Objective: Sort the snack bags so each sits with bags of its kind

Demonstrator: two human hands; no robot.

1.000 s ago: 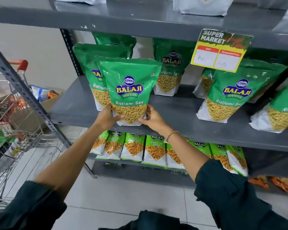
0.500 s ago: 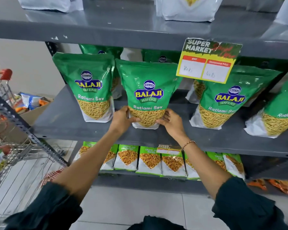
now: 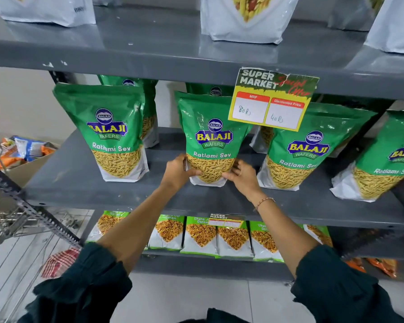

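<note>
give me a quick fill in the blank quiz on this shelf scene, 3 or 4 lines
1. Both hands, left hand and right hand, grip the lower corners of a ____ bag.
2. The name printed on that bag is Ratlami ____.
3. The price tag hanging from the upper shelf shows a discounted price of ____ Rs.
4. The bags on the shelf below read Chana Jor ____.

Missing words: green; Sev; 40; Garam
</note>
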